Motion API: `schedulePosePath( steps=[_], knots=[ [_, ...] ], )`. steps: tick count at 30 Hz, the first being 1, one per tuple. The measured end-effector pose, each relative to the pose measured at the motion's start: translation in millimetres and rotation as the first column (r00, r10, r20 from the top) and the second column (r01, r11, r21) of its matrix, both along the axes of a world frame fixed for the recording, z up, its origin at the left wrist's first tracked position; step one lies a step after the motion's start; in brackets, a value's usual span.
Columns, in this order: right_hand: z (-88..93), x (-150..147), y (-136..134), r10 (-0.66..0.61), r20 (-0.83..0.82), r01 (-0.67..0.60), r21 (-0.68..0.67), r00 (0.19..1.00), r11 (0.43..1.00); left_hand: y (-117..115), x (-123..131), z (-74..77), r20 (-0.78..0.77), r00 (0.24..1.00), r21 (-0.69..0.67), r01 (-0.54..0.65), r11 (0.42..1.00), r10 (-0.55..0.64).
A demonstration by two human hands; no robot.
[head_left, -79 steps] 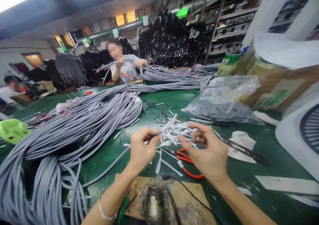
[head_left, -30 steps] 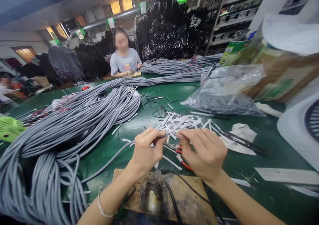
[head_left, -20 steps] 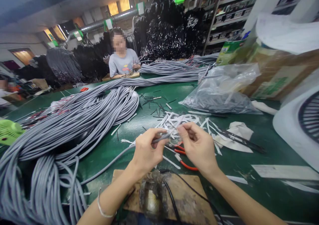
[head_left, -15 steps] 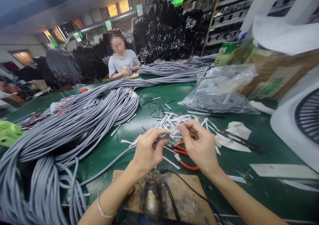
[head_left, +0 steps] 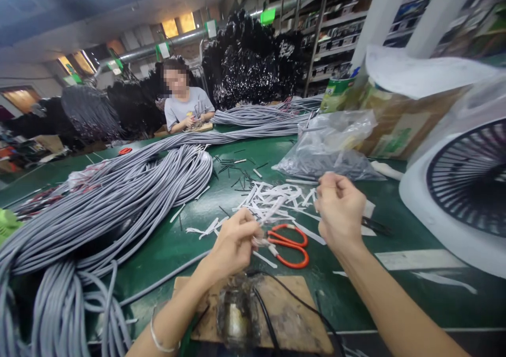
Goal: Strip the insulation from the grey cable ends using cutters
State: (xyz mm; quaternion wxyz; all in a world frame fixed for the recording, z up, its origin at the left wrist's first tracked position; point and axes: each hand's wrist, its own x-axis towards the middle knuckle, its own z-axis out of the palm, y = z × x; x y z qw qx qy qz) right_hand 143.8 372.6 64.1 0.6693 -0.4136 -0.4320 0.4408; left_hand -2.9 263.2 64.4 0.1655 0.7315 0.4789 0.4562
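My left hand (head_left: 236, 239) is closed on the end of a grey cable (head_left: 166, 279), with thin pale strands showing at the fingertips. Up and to the right, my right hand (head_left: 340, 209) has its fingers pinched together; anything between them is too small to make out. Orange-handled scissors (head_left: 290, 245) lie on the green table between my hands. White strips (head_left: 272, 199) are scattered just beyond them. Below my left hand, a wooden board (head_left: 292, 315) carries a dark, stained metal device (head_left: 237, 315) with black cords.
Bundled grey cables (head_left: 130, 204) cover the left of the table (head_left: 158, 251). A plastic bag (head_left: 324, 151), a cardboard box (head_left: 411, 125) and a white fan (head_left: 419, 188) stand right. A person (head_left: 187, 104) sits across the table, hands over a small board.
My right hand has moved away from my left, up and to the right. The left has turned slightly, and the scissors show more fully. The whole view has shifted a little.
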Motion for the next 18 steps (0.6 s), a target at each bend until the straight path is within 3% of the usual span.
schedulePosePath(
  steps=[2,3,5,6,8,11,15,18],
  knots=[
    [4.1,-1.8,-4.5,0.265,-0.058,-0.267,-0.019,0.962,0.964,1.7,-0.6,-0.6,0.317,0.948,-0.164,0.090,0.982,-0.034],
    [5.3,-4.1,-9.7,0.440,-0.060,-0.442,-0.013,0.896,0.897,2.8,-1.1,-1.1,0.445,0.895,-0.219,0.149,0.964,-0.038],
    [5.7,-10.0,-22.4,0.706,-0.054,-0.707,0.007,0.706,0.707,5.5,-2.7,-2.6,0.606,0.793,-0.257,0.262,0.930,-0.056],
    [5.0,-12.9,-28.1,0.780,-0.050,-0.781,0.004,0.623,0.624,6.8,-3.4,-3.7,0.653,0.754,-0.255,0.311,0.916,-0.074],
    [2.7,-17.7,-35.7,0.828,-0.059,-0.830,-0.037,0.558,0.557,9.0,-4.3,-6.4,0.718,0.688,-0.248,0.395,0.884,-0.106],
    [-0.6,-22.1,-37.6,0.786,-0.129,-0.796,-0.124,0.605,0.592,11.2,-3.4,-9.7,0.776,0.621,-0.245,0.455,0.856,-0.108],
    [-2.1,-25.6,-37.3,0.630,-0.136,-0.645,-0.151,0.764,0.749,11.9,0.8,-10.8,0.806,0.589,-0.244,0.412,0.878,-0.052],
    [-1.7,-27.4,-42.0,0.532,-0.117,-0.544,-0.122,0.838,0.830,11.1,4.6,-9.1,0.815,0.579,-0.263,0.324,0.909,0.030]
  ],
)
